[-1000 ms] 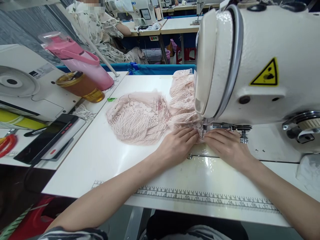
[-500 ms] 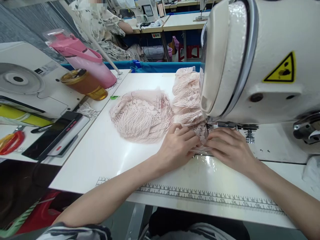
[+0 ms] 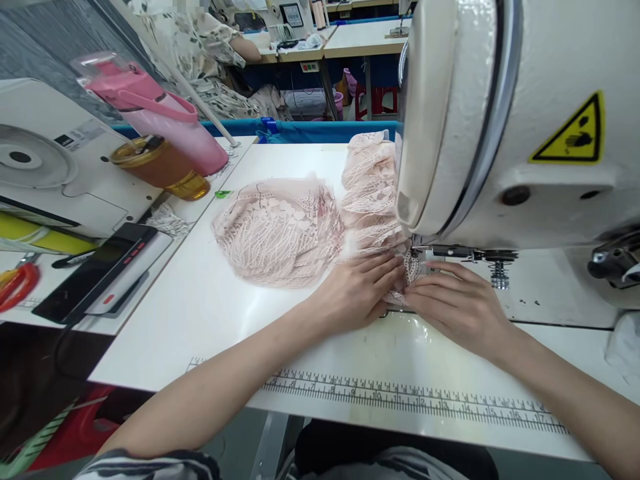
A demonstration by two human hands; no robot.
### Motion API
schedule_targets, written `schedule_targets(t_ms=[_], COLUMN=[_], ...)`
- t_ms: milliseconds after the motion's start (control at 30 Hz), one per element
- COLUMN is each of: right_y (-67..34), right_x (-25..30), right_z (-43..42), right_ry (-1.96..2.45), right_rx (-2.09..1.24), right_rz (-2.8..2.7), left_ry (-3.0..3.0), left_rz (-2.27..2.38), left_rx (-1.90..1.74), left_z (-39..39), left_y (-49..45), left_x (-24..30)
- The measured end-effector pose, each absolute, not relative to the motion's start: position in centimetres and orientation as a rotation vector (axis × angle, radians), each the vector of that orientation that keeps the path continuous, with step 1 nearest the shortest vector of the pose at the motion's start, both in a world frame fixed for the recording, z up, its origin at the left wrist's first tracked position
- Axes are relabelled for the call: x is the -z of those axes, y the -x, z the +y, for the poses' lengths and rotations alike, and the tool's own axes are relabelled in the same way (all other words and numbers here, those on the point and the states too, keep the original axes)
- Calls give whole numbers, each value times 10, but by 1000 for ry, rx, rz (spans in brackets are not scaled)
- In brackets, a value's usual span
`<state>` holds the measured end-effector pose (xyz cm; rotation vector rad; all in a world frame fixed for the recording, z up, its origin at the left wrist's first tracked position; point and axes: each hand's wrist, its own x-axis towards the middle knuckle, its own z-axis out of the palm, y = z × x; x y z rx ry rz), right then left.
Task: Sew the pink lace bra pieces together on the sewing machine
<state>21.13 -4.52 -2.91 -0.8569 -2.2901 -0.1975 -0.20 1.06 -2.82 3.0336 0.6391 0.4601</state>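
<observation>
Pale pink lace fabric point(image 3: 373, 193) runs in gathered folds under the sewing machine head point(image 3: 450, 120), and more of it lies bunched in a heap point(image 3: 280, 233) to the left. My left hand point(image 3: 357, 287) lies flat on the lace just left of the presser foot point(image 3: 416, 250), fingers stretched out and close together. On the other side, my right hand point(image 3: 455, 300) has its fingertips and thumb closed on the near edge of the lace. The needle point and the fabric under the fingers are partly hidden.
A pink bottle point(image 3: 155, 113), an amber cup point(image 3: 163, 167), a black device point(image 3: 97, 273) and red-handled scissors point(image 3: 20, 283) stand or lie at the left. A printed ruler point(image 3: 400, 397) follows the table's front edge. Another person point(image 3: 195, 60) sits beyond the blue cloth edge.
My left hand's fingers have gone from bent to flat on the lace. My right hand's fingers have shifted slightly left and down, showing more lace by the foot. The view has shifted slightly.
</observation>
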Motion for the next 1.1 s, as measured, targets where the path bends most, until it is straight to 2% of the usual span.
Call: schedule_targets(t_ms=[1100], right_y=[-224], right_x=[37], right_z=[-43], right_ry=[1027], right_rx=[235], right_rz=[-2382], left_ry=[-3049], left_rz=[820], left_rx=[-547], left_z=[1], left_y=[-8], left_x=[27])
